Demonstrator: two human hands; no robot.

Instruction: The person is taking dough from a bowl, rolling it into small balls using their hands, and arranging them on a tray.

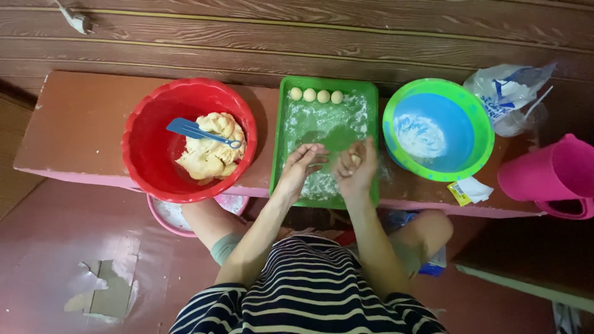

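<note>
My left hand [301, 162] hovers open, palm up, over the floured green tray [281, 142]. Beside it my right hand [357, 164] cups a small piece of pale dough [356, 159] in its fingers. Several small dough balls [316, 95] lie in a row along the tray's far edge. To the left stands a red bowl [148, 148] with a large lump of dough [211, 148] and a blue spatula [197, 131] resting on it.
A green-rimmed blue bowl [461, 130] with flour sits right of the tray. Behind it lies a plastic flour bag [508, 93]; a pink jug [550, 173] stands at far right. All rest on a low reddish bench [74, 124]. A pink bowl [170, 216] sits under the bench.
</note>
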